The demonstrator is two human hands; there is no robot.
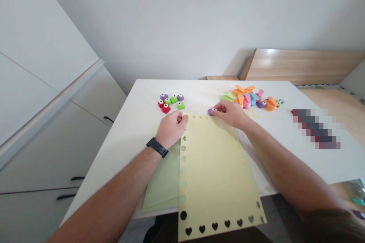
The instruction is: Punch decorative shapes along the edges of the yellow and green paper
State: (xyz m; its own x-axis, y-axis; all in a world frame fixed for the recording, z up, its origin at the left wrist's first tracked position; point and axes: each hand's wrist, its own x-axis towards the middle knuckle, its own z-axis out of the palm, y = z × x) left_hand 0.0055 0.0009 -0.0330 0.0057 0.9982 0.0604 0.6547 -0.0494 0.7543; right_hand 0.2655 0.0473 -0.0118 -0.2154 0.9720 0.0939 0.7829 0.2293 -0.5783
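Observation:
A yellow sheet of paper (pixel 212 167) has shapes punched along its edges: hearts at the bottom, circles up the left side, small shapes on the right and top. My left hand (pixel 172 127) is closed on the sheet's top left corner. At the top edge, toward the right, my right hand (pixel 228 114) grips a small purple craft punch (pixel 211 111), partly hidden by the fingers. Beneath the yellow sheet, to its left, lie pale green sheets (pixel 164 182). The yellow sheet's lower end hangs past the table's front edge.
Several small red, green and purple punches (pixel 173 99) stand at the back left of the white table (pixel 122 136). Larger colourful lever punches (pixel 246 98) are heaped at the back right. A blurred-out dark item (pixel 315 129) lies on the right. White cabinets (pixel 42 121) flank the left side.

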